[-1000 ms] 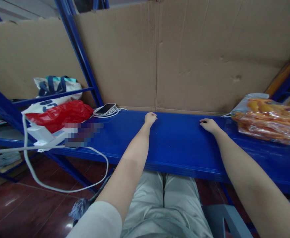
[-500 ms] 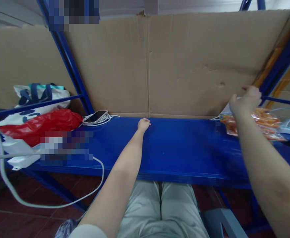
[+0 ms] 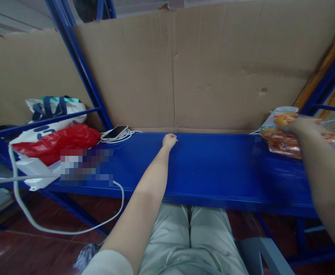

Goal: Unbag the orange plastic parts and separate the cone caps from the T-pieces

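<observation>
My left hand point(image 3: 170, 141) is closed in a loose fist on the blue tabletop point(image 3: 207, 168), near the cardboard at the back. No object shows in it. At the right end of the table, my right hand point(image 3: 295, 126) grips an orange packet point(image 3: 284, 117) wrapped in clear plastic. Some of its fingers are hidden, and the hand is slightly blurred. More clear-wrapped orange packets point(image 3: 284, 145) lie under and around it. What the packets contain is too blurred to name.
Brown cardboard point(image 3: 133, 76) walls the back between blue metal posts point(image 3: 83, 72). On the left are a phone point(image 3: 115, 132) on a coiled white cable, a red plastic bag point(image 3: 61, 143), a tote bag point(image 3: 75, 110) and a thick white cable point(image 3: 70, 232). A grey chair part point(image 3: 263, 252) stands below right.
My right hand has come down from above the orange packets onto them, and a packet now shows raised at its fingers. My left hand stays in place. The view has shifted slightly.
</observation>
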Tool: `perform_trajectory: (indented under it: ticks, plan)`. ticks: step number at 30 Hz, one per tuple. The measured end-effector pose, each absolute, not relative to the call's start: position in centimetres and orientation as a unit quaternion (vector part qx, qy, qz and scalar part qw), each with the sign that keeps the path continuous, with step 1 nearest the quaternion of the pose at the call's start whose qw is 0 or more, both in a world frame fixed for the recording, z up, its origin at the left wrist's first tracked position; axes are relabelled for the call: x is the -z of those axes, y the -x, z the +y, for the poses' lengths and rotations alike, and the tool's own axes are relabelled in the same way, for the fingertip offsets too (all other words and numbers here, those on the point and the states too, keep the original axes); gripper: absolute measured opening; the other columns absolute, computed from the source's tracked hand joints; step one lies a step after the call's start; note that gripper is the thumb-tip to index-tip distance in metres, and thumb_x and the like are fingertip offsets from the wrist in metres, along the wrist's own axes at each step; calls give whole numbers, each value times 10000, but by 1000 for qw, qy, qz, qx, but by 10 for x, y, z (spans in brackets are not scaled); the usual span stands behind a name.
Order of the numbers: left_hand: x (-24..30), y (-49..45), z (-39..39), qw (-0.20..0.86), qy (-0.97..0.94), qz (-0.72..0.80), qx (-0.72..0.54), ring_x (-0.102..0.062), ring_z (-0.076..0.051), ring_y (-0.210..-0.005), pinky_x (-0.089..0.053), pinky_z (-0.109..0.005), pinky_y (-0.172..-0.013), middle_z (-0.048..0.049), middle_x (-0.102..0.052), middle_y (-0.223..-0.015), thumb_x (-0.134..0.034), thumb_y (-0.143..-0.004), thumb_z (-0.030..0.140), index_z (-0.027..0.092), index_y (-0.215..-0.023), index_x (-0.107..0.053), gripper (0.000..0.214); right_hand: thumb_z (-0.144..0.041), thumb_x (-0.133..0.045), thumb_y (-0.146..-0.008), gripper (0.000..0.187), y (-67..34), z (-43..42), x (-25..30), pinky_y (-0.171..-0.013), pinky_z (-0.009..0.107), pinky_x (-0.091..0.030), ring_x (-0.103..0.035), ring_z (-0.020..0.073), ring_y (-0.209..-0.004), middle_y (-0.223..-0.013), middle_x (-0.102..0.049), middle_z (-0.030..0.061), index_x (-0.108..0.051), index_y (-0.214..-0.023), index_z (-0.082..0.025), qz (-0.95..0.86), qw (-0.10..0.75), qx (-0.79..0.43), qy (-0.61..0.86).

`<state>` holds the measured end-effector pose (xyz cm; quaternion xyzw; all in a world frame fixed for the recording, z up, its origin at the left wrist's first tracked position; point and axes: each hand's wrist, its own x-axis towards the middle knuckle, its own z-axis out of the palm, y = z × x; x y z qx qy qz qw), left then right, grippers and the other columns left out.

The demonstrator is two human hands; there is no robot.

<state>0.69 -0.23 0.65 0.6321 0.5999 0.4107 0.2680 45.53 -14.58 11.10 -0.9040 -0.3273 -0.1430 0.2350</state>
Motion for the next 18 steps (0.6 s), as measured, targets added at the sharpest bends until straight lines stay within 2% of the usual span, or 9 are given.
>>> perform_trajectory:
  ticks: [3,7,11,14,18]
  plan:
    - [-9,-7,-6,265,-632,603,-407,-700,-159,-873,-504,-251,-795,-54,-764,-788,-535,-809,102,165,-863,-712,196,-298,-681,-801,694,-427,-153,-122,-979,627,-361,-418,419,-1346,-1381,-471,381,-487,-1401,-6,-259,237,60,935]
    - [-12,-7,-10,261,-636,602,-406,-696,-164,-887,-499,-255,-807,-65,-766,-801,-534,-810,96,158,-853,-713,195,-360,-689,-819,755,-415,-160,-133,-1001,619,-343,-421,415,-1345,-1391,-452,394,-452,-1418,35,-280,228,42,931]
    - [-14,-7,-13,260,-636,602,-406,-696,-171,-904,-499,-259,-811,-74,-769,-823,-536,-808,91,155,-857,-716,198,-468,-639,-858,748,-414,-158,-142,-1012,641,-309,-460,415,-1313,-1377,-463,398,-494,-1383,44,-272,193,44,942]
    - [-15,-8,-14,260,-635,603,-406,-697,-178,-909,-500,-266,-815,-76,-769,-821,-538,-802,84,155,-847,-717,198,-312,-658,-860,648,-409,-156,-144,-981,649,-338,-444,412,-1334,-1377,-479,377,-488,-1403,-1,-255,174,41,950]
    - [-14,-7,-14,259,-634,604,-408,-698,-181,-888,-503,-270,-807,-73,-767,-814,-542,-801,90,159,-831,-713,187,-135,-670,-816,641,-404,-154,-140,-927,606,-409,-437,400,-1346,-1358,-506,362,-470,-1412,-9,-259,161,51,951]
